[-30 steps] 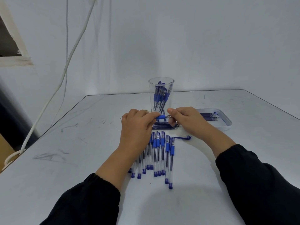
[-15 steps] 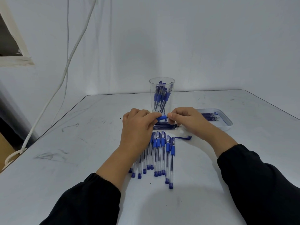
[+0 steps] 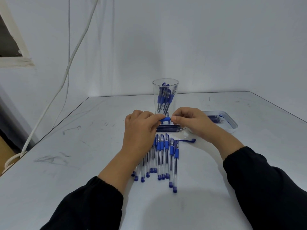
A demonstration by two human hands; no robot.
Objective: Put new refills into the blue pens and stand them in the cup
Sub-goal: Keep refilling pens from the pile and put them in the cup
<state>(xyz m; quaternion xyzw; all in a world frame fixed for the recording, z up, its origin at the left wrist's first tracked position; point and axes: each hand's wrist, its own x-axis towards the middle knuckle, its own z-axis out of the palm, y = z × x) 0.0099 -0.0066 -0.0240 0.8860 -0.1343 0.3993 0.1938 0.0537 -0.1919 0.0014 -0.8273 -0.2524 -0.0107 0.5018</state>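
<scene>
I hold one blue pen [image 3: 166, 119] level between both hands, just in front of the clear cup [image 3: 165, 90]. My left hand [image 3: 141, 130] grips its barrel, which the fingers hide. My right hand [image 3: 191, 121] pinches the pen's tip end beside the blue grip. Several blue pens stand inside the cup. A row of capped blue pens [image 3: 163, 156] lies on the table beneath my left wrist. A bundle of dark refills [image 3: 169, 128] lies under my hands.
A white tray [image 3: 232, 125] holding more refills sits to the right of my right hand. A loose blue pen cap [image 3: 188, 140] lies by the row of pens. A white cable [image 3: 66, 75] hangs down the wall past the table's left edge [image 3: 49, 133].
My right hand has closed in on my left, so less of the pen's tip end shows between them. Both hands stay in front of the cup.
</scene>
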